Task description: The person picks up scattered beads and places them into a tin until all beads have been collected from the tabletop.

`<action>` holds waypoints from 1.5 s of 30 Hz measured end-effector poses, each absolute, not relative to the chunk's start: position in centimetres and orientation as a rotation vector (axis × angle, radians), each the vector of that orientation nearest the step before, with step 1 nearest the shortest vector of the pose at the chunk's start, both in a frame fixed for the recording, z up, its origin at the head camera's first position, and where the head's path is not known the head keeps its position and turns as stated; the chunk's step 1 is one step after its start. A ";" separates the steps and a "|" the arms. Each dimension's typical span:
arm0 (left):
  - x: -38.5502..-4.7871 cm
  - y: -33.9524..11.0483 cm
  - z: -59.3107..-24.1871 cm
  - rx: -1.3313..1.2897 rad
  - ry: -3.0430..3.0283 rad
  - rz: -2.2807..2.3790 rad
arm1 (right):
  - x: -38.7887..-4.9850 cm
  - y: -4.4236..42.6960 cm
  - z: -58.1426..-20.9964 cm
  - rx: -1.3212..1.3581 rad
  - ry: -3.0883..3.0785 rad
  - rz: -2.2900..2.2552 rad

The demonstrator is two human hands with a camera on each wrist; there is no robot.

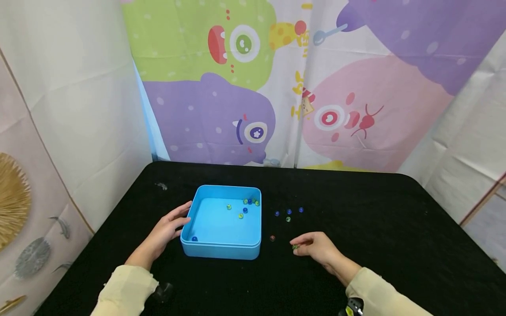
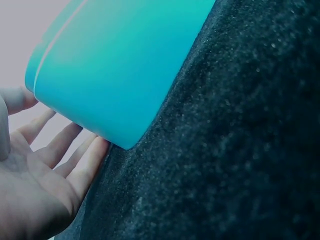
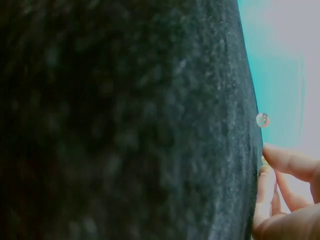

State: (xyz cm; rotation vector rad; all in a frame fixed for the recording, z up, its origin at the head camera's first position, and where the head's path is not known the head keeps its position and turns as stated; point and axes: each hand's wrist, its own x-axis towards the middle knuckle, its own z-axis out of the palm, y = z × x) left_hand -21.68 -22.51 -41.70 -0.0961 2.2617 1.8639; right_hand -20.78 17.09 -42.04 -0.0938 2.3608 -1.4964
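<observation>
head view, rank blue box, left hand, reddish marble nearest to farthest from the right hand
1. Reddish marble: just left of the right hand
2. Blue box: farther left
3. Left hand: at the box's left side

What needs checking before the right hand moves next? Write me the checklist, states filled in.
1. Box upright on the table, top uncovered: ok.
2. Left hand on the box: ok, fingers touch its left side.
3. Right hand holding a green marble: ok, pinched at the fingertips.
4. Only one marble in that pinch: cannot tell, fingers partly cover it.
5. Tabletop path to the box free: not ok, the red marble lies between; lifting over it would probably do.
6. Every marble boxed: not ok, three blue marbles lie right of the box, for instance.
</observation>
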 end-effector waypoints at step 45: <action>-21.7 -22.5 -41.8 -0.083 2.269 1.868 | -22.9 11.6 -40.2 0.196 2.186 -1.917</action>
